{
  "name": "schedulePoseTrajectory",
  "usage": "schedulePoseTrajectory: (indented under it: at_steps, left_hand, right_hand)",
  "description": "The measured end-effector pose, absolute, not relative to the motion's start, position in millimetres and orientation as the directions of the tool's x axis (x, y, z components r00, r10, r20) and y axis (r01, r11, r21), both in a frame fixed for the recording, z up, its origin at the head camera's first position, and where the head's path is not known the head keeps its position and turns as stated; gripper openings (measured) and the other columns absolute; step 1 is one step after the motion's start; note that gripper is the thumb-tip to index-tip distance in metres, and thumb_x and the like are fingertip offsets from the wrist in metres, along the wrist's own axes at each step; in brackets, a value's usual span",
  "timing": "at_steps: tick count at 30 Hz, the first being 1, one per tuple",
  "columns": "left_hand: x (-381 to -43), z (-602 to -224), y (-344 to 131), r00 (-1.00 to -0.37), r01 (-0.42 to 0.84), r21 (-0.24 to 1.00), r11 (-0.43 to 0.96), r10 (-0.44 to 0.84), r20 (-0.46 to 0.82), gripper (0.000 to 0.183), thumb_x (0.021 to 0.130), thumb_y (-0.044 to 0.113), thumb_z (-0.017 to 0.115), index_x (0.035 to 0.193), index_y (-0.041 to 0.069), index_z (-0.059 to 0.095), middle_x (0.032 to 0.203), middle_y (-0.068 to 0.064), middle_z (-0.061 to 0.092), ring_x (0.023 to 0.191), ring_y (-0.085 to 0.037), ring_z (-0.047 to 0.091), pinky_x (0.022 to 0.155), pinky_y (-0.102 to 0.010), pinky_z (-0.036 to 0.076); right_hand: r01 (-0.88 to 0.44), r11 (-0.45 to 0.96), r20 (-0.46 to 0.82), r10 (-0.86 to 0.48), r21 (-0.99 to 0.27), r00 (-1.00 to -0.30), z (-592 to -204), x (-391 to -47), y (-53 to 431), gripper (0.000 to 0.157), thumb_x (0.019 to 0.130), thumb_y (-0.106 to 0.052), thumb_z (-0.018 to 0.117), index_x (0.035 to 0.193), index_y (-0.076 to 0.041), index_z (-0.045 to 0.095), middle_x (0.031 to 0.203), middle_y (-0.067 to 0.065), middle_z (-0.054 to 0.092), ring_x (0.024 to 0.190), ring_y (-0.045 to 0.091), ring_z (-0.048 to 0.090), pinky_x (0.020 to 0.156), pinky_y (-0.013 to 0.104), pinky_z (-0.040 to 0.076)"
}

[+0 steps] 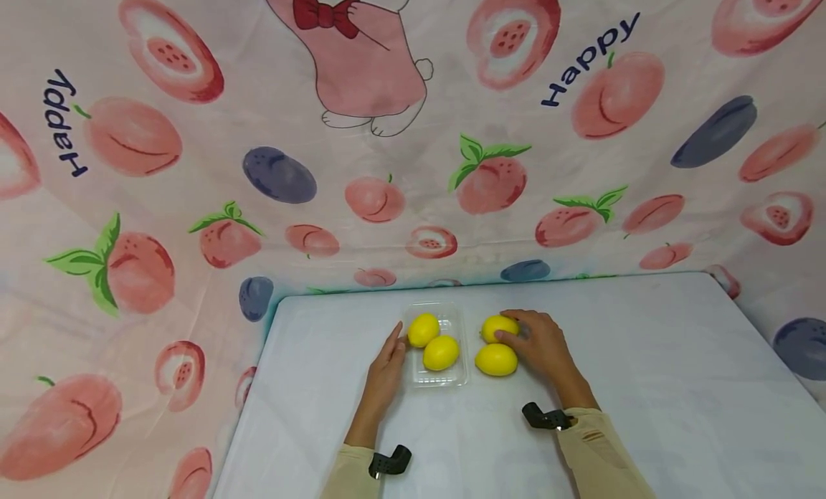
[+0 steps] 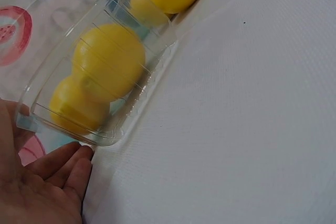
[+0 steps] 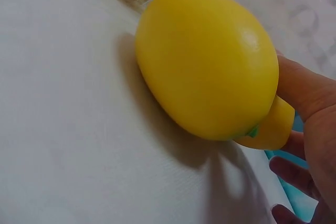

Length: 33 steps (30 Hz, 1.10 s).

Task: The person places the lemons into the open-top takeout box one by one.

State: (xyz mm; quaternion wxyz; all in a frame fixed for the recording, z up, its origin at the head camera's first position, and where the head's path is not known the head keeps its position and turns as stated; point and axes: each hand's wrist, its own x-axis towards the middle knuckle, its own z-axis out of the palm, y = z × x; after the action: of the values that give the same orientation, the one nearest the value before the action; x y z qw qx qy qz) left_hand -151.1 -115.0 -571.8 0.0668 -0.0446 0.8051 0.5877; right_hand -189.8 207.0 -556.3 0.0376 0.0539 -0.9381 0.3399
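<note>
A clear plastic container point(image 1: 419, 378) on the table holds two yellow lemons, a far one point(image 1: 423, 330) and a nearer one point(image 1: 442, 353). My left hand point(image 1: 387, 364) rests along the container's left side, its fingers extended at the wall and thumb lifted in the left wrist view. Right of the container, two more lemons sit one behind the other. The back lemon point(image 1: 497, 327) is pinched between thumb and fingers of my right hand point(image 1: 543, 347). The front lemon point(image 1: 496, 360) lies just below that grip and, in the right wrist view, hides much of the back lemon point(image 3: 275, 124).
A white cloth covers the table point(image 1: 677, 384). Behind and to the left hangs a fruit-printed curtain point(image 1: 387, 155) reaching the table's back edge. Black wrist cameras sit on the left wrist point(image 1: 390, 462) and right wrist point(image 1: 545, 417).
</note>
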Motion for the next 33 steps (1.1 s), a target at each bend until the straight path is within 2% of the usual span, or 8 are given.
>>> schedulePoseTrajectory:
  at_steps: [14,23,33]
  left_hand:
    - [-150.8,-570.7,-115.6,-0.986,-0.156,0.941,0.299,0.010,-0.167,0.046,0.108,0.050,0.041,0.154,0.050,0.036,0.156,-0.003,0.051,0.150,-0.029,0.039,0.124,-0.058,0.025]
    - [-151.2,-572.4,-116.1,-0.987,-0.148,0.945,0.292,0.014,-0.158,0.046,0.109,0.048,0.041,0.154,0.050,0.036,0.156,-0.003,0.051,0.151,-0.028,0.038,0.125,-0.059,0.024]
    - [-150.9,-571.6,-115.2,-0.986,-0.159,0.945,0.285,0.003,-0.167,0.046,0.109,0.047,0.042,0.155,0.047,0.037,0.155,-0.003,0.052,0.149,-0.028,0.041,0.125,-0.058,0.025]
  right_hand:
    - [-0.152,0.704,0.170,-0.045,-0.694,-0.984,-550.0,-190.5,199.6,0.052,0.091,-0.044,0.077,0.132,-0.015,0.067,0.133,0.014,0.067,0.127,0.037,0.058,0.110,0.060,0.044]
    - [-0.185,0.677,0.218,-0.038,-0.712,-0.975,-539.2,-194.7,191.3,0.049,0.089,-0.036,0.080,0.131,-0.015,0.068,0.130,0.012,0.068,0.121,0.035,0.061,0.106,0.056,0.048]
    - [-0.187,0.655,0.213,-0.039,-0.732,-0.976,-529.2,-198.1,179.7,0.051,0.088,-0.041,0.080,0.131,-0.017,0.069,0.129,0.008,0.069,0.119,0.033,0.061,0.104,0.056,0.049]
